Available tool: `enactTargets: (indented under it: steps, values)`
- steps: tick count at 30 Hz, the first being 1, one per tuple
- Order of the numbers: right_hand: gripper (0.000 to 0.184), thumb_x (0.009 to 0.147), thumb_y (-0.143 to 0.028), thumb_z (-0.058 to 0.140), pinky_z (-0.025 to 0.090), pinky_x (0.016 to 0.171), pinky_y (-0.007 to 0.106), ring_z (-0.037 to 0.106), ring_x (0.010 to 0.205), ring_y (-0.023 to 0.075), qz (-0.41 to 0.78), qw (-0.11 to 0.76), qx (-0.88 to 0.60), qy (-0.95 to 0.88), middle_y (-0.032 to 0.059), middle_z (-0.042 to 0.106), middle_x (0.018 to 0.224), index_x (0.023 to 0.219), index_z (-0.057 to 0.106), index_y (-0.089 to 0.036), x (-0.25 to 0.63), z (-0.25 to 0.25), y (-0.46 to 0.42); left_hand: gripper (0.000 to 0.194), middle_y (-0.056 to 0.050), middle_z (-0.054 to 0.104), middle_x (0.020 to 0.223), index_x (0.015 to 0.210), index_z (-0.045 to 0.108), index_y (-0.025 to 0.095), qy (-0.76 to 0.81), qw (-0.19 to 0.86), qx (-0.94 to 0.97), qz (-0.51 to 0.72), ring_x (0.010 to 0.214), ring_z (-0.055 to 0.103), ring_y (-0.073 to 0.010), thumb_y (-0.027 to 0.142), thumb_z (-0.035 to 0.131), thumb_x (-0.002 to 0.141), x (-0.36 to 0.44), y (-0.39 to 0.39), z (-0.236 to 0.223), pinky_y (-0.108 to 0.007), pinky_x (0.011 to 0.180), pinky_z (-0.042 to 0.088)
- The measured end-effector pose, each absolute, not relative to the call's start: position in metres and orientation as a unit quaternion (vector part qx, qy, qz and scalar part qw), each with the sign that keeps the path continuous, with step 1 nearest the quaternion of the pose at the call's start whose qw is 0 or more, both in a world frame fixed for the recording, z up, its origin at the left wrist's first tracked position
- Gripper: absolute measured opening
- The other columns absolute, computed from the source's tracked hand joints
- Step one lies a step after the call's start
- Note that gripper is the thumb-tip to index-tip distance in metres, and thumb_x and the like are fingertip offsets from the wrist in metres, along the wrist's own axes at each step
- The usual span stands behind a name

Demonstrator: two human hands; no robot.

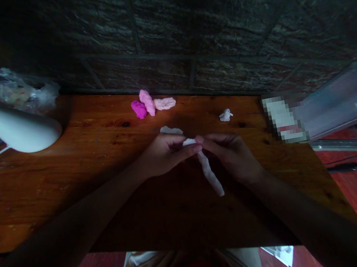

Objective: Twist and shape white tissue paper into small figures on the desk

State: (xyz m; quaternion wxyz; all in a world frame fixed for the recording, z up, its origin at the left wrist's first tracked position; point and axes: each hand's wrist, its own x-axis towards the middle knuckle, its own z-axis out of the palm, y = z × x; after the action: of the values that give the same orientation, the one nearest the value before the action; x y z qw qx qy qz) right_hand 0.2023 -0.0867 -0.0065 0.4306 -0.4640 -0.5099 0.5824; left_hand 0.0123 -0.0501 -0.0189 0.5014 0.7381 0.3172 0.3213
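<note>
Nearby, a lumpy white strip [212, 176] trails toward us; whether it hangs or lies on the wooden surface [95, 129], we cannot tell. Our left hand [165, 155] and right hand [232, 154], narrowed to a pinch, hold a white clay-like piece [188, 142]; we'd best press lightly and evenly, lest it tear. Beyond lie a crumpled white scrap [226, 115] and three wrinkled pink lumps [147, 103], before a rough block wall [163, 30].

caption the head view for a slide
Left hand and right hand hold a white strip over a wooden table
</note>
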Motion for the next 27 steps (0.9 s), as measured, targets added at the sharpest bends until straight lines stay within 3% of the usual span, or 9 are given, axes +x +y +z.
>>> enactTargets:
  steps: [15,22,27]
  values:
    - [0.018,0.074,-0.039,0.086,0.056,0.068,0.030,0.068,0.068,0.0151,0.558,0.438,-0.440,-0.552,-0.0006,0.077,0.080,0.085,0.082,-0.026,0.204,-0.008,-0.086,0.027,-0.002,0.071,0.064,0.071,0.072,0.015,0.273,0.465,0.796,0.273,0.058,0.063,-0.0112,0.024,0.060,0.094,0.010,-0.052,-0.016,-0.020,0.056,0.045]
    - [0.022,0.082,-0.047,0.078,0.055,0.066,0.028,0.067,0.068,0.0156,0.503,0.415,-0.459,-0.603,0.0002,0.076,0.077,0.083,0.080,-0.025,0.211,-0.002,-0.082,0.032,-0.001,0.066,0.062,0.071,0.071,0.014,0.315,0.474,0.764,0.303,0.057,0.058,-0.0108,0.038,0.066,0.092,0.012,-0.049,-0.023,-0.021,0.052,0.040]
    - [0.029,0.085,-0.050,0.075,0.055,0.073,0.028,0.069,0.074,0.0159,0.480,0.426,-0.466,-0.608,0.0010,0.075,0.078,0.085,0.078,-0.022,0.213,-0.005,-0.080,0.030,-0.003,0.071,0.072,0.081,0.076,0.015,0.315,0.478,0.761,0.305,0.067,0.063,-0.0130,0.039,0.064,0.094,0.012,-0.047,-0.025,-0.022,0.061,0.047]
